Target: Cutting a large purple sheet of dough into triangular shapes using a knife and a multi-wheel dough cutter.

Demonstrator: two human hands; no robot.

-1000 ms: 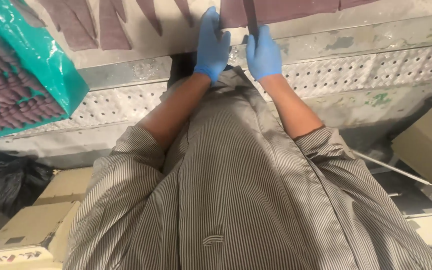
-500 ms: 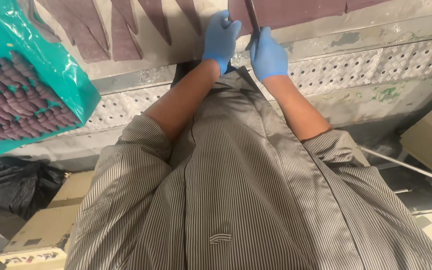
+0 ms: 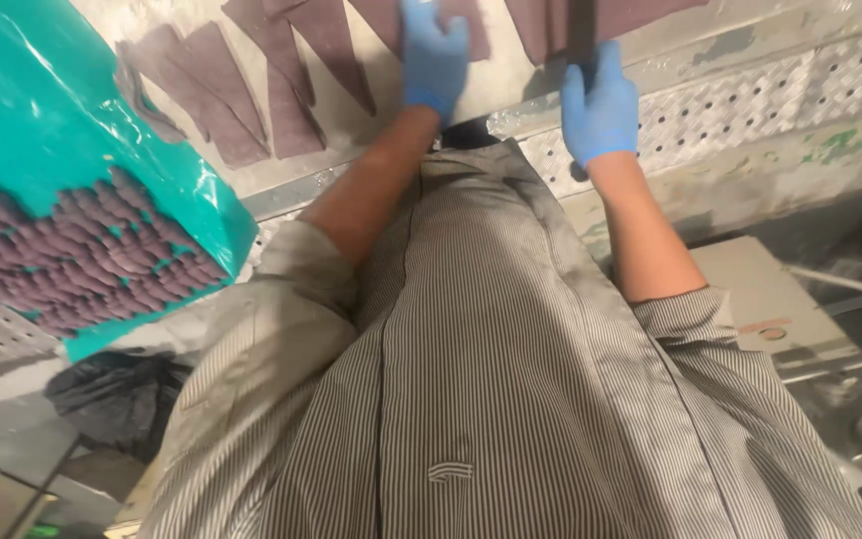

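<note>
My left hand (image 3: 433,62), in a blue glove, lies flat on a brownish-purple dough sheet (image 3: 381,20) at the top of the view. Some way to its right, my right hand (image 3: 601,105), also gloved in blue, is closed around a dark narrow tool (image 3: 581,30) that stands on another dough sheet (image 3: 641,12). Several long triangular dough pieces (image 3: 221,95) lie spread on the pale work surface (image 3: 371,125) left of my left hand. My striped shirt hides the near part of the surface.
A teal tray (image 3: 42,130) holding several rolled purple dough pieces (image 3: 92,255) juts in at the left. A perforated metal ledge (image 3: 750,95) runs along the table's front. A black bag (image 3: 117,399) and cardboard boxes (image 3: 780,309) sit on the floor.
My hands have moved apart: the right one shifted to the right with the dark tool, and the left one stayed on the dough. The view has tipped down and closer.
</note>
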